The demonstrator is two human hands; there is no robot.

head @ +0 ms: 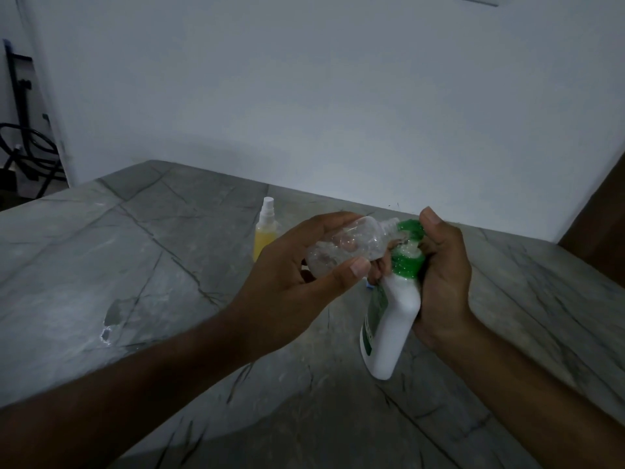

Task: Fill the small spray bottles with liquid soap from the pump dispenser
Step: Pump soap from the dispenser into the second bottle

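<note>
My left hand (pixel 291 282) grips a small clear spray bottle (pixel 348 247) with no cap, tipped on its side, its open neck against the green pump head (pixel 409 231) of the dispenser. My right hand (pixel 443 282) wraps the white pump dispenser (pixel 392 326), thumb resting on top of the pump head. The dispenser leans to the right, its base on the table. A second small spray bottle (pixel 265 231), white cap on and yellow liquid inside, stands upright on the table behind my left hand.
The grey marble-patterned table (pixel 135 265) has a small wet patch at the left. A white wall rises close behind the far edge. A black metal stand is at the far left, a brown surface at the right edge.
</note>
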